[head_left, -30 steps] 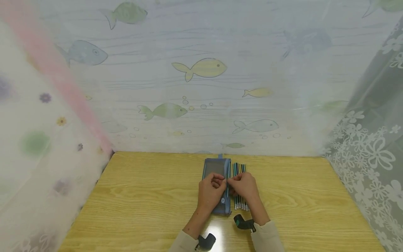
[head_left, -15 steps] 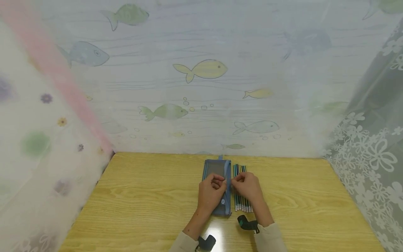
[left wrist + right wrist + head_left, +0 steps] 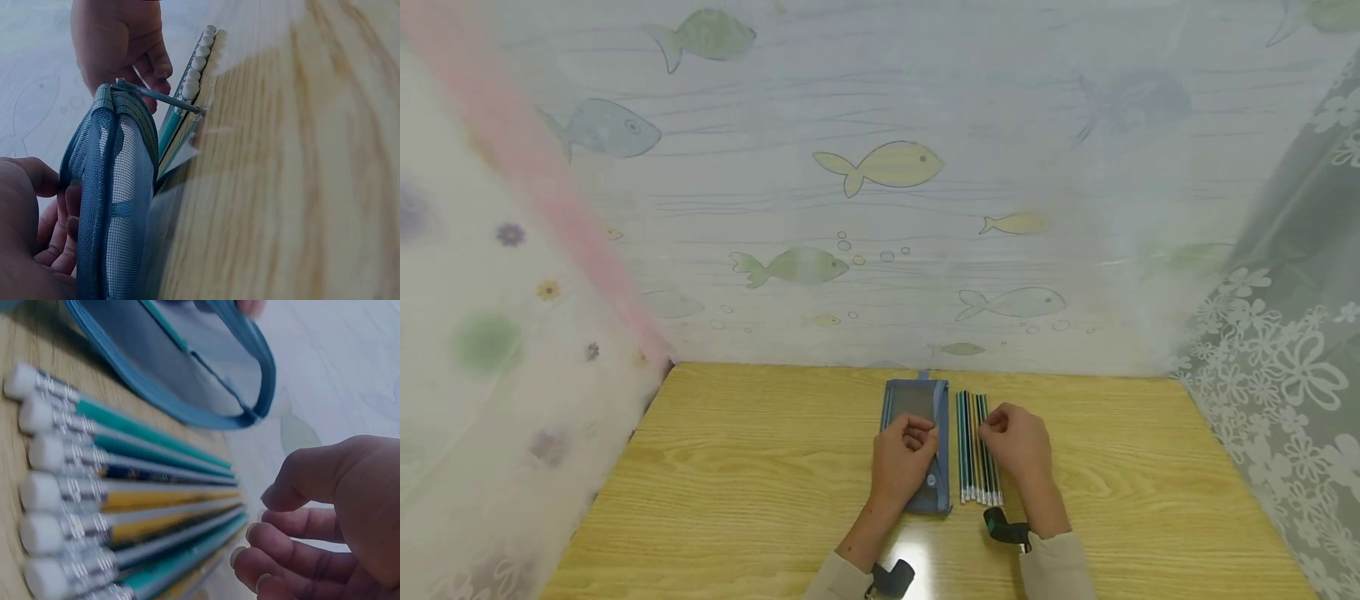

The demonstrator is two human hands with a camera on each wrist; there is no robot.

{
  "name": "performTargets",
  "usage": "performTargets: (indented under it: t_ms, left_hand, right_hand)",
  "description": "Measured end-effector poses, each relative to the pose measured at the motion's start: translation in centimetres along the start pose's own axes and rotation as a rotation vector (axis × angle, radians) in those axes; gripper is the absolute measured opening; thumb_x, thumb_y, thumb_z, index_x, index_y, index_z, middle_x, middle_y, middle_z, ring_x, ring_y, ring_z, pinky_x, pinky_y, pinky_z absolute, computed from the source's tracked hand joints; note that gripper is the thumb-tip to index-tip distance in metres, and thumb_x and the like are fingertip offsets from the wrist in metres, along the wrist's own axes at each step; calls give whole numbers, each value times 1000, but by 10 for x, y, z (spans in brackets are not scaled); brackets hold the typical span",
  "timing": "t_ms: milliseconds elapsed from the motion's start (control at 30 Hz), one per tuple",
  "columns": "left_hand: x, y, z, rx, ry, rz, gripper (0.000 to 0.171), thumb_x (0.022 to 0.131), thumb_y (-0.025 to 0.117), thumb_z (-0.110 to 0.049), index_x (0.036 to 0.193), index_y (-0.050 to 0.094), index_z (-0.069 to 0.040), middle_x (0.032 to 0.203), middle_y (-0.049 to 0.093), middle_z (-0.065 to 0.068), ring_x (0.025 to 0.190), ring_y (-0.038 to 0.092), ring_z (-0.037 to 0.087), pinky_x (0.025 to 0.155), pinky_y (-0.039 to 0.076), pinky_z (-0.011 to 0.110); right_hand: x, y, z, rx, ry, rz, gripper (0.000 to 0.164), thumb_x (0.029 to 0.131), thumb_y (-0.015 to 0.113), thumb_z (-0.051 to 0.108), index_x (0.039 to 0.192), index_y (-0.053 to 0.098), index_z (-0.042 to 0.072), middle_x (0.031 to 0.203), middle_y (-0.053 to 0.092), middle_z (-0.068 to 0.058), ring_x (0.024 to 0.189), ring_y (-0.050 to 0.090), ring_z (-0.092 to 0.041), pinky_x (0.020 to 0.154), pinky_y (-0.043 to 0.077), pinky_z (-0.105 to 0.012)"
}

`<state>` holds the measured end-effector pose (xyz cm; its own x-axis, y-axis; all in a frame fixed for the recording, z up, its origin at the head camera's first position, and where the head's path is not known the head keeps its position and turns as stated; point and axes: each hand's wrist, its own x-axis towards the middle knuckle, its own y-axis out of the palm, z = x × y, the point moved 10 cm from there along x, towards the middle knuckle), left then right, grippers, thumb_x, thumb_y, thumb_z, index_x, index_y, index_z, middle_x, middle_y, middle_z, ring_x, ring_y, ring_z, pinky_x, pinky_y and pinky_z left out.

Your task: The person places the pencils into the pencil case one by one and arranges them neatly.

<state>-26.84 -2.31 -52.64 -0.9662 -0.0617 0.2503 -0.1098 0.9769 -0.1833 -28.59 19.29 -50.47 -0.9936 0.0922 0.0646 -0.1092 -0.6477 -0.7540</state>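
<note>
A blue mesh zip pencil case [image 3: 913,395] lies on the table, and my left hand [image 3: 904,458] pinches the edge of its opening. In the right wrist view the mouth of the case gapes, with a teal pencil [image 3: 164,324] inside. To its right, several pencils [image 3: 150,499] in teal, navy and yellow lie side by side, their white erasers toward me. My right hand [image 3: 1019,443] hovers over the right side of that row. Its fingers are loosely bent with nothing between them, and a small gap parts thumb and forefinger.
Wood-grain table [image 3: 760,467] surface extends to both sides. Behind it hangs a fish-print sheet [image 3: 880,250], with a flowered sheet at left and a lace-patterned curtain [image 3: 1285,367] at right. A zipper pull [image 3: 159,97] juts from the case's near end.
My right hand has moved right, from the case's opening to above the pencils. My left hand keeps its place at the case's edge.
</note>
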Motion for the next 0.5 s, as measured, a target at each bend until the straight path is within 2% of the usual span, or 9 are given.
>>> performTargets:
  t_ms: [167, 500]
  left_hand:
    - [-1, 0, 2, -6, -17, 0, 7, 93, 79, -9, 98, 74, -11, 81, 72, -1, 65, 66, 7, 60, 56, 23]
    - [0, -1, 3, 8, -20, -5, 8, 92, 79, -8, 97, 74, -12, 80, 72, -1, 66, 66, 7, 61, 57, 23]
  right_hand:
    - [-1, -6, -9, -23, 26, 10, 12, 92, 71, 16, 91, 73, 4, 82, 72, -6, 69, 64, -20, 60, 52, -39]
    - [-2, -5, -23, -39, 100, 39, 21, 88, 75, 22, 77, 75, 5, 73, 71, -4, 61, 60, -19, 53, 48, -35]
